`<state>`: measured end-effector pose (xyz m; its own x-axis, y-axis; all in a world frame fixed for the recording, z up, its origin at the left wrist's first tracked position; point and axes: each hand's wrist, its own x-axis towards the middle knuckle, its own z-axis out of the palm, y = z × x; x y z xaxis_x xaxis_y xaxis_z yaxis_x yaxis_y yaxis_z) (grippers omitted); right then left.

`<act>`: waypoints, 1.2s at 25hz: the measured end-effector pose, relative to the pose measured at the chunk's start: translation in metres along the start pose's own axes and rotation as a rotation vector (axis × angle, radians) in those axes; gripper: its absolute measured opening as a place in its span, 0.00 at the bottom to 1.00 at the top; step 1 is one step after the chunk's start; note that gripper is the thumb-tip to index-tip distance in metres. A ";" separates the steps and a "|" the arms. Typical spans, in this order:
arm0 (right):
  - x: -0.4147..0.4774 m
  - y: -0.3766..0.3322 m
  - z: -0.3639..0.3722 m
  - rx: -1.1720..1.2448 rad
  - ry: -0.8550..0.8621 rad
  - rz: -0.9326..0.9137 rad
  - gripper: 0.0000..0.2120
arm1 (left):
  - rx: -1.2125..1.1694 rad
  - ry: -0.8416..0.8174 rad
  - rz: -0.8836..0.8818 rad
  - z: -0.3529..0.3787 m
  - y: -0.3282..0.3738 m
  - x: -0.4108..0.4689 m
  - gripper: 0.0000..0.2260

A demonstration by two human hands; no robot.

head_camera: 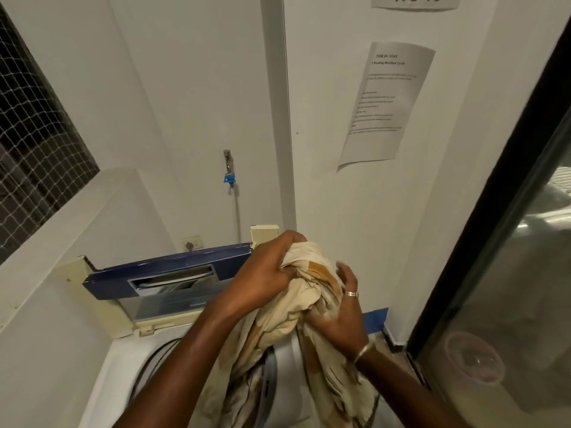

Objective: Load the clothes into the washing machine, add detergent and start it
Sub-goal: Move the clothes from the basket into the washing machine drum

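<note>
I hold a cream and tan cloth (296, 307) bunched up over the top-loading washing machine (123, 359). My left hand (262, 273) grips the top of the bundle. My right hand (340, 310) presses against its right side, fingers partly spread, with a ring and a bangle on it. The rest of the cloth hangs down into the drum opening (272, 375). The machine's blue lid (167, 273) stands raised behind my hands. No detergent shows in view.
A tap with a blue tag (229, 171) and hose sits on the white wall behind the machine. A printed sheet (386, 103) hangs on the right. A glass door with a black frame (509, 242) stands at right, a netted window (34, 131) at left.
</note>
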<state>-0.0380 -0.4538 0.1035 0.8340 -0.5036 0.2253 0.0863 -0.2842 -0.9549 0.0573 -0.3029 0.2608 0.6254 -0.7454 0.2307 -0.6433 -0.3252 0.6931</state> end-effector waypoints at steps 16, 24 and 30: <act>0.041 -0.045 -0.033 -0.007 0.338 -0.115 0.12 | -0.195 0.429 -0.400 -0.093 -0.131 -0.144 0.24; 0.037 -0.128 0.052 -0.715 0.042 -0.523 0.22 | -0.136 0.166 -0.481 -0.037 -0.128 -0.140 0.32; 0.030 -0.115 0.073 -0.619 -0.107 -0.392 0.17 | 0.001 0.057 -0.251 -0.009 -0.060 -0.071 0.42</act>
<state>0.0173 -0.3766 0.2057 0.8563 -0.1970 0.4774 0.0925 -0.8510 -0.5170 0.0554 -0.2253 0.2095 0.7896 -0.6070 0.0899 -0.4651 -0.4964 0.7330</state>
